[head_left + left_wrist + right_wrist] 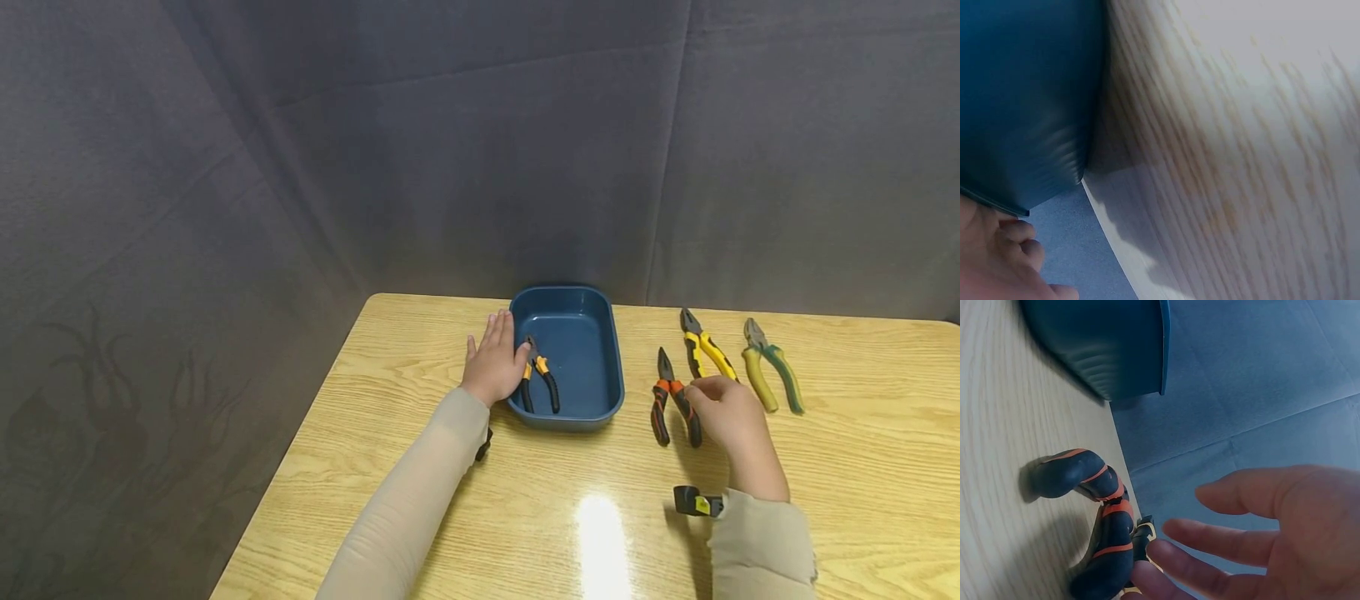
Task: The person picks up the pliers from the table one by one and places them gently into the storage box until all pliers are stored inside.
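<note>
My left hand (495,358) rests with straight fingers along the left rim of a blue plastic bin (588,350). Inside the bin, against its left side, lie small pliers with black and orange handles (553,393). My right hand (729,417) hovers at the right handle of needle-nose pliers with black and orange-red grips (660,414), which lie on the table with spread handles. In the right wrist view, the thumb and fingers are parted beside those pliers' handles (1110,550), and nothing sits between them.
Beyond the right hand lie combination pliers with yellow and black handles (722,358) and another pair with yellow-green handles (759,382). The wooden table (540,508) ends at a grey cloth backdrop (480,167). Black straps (686,500) show near both wrists.
</note>
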`<state>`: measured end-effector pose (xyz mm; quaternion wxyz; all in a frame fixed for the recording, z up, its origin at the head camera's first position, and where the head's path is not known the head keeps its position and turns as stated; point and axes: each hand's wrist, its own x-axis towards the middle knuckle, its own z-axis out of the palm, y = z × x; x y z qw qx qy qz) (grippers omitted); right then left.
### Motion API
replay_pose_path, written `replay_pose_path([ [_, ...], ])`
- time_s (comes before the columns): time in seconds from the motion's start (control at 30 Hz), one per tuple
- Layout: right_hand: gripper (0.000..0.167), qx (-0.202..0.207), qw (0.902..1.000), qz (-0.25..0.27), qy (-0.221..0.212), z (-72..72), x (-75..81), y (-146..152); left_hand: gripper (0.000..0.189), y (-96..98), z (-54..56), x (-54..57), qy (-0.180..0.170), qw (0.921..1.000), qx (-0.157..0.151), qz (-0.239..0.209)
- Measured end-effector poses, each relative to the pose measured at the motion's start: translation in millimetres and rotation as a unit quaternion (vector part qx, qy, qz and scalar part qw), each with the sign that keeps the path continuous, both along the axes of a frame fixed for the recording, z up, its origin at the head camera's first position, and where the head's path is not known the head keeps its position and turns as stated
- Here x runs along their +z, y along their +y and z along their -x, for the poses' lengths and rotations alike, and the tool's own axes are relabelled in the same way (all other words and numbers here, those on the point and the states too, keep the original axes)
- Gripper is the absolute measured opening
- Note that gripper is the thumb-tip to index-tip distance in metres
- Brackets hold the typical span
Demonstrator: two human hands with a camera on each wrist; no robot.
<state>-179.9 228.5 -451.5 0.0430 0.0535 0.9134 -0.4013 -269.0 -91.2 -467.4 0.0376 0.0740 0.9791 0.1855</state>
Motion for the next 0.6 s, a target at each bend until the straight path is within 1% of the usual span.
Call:
replay_pose_path([
  [0.2,0.052,-0.001,0.9999,-0.004,-0.013,1.3,-2.1,0.0,0.068,-0.3,-0.8,0.3,-0.001,1.0000,-0.002,-0.002],
  [0.4,0.056,0.004,0.9991,-0.008,-0.041,4.6,-6.4,0.7,0.068,-1.1,0.1,-1.3,-0.004,1.0000,0.000,-0.009],
  [0.6,0.055,0.010,0.9988,-0.019,-0.045,5.6,-7.4,0.7,0.068,-0.9,0.9,-1.4,-0.003,0.9999,0.000,-0.014],
])
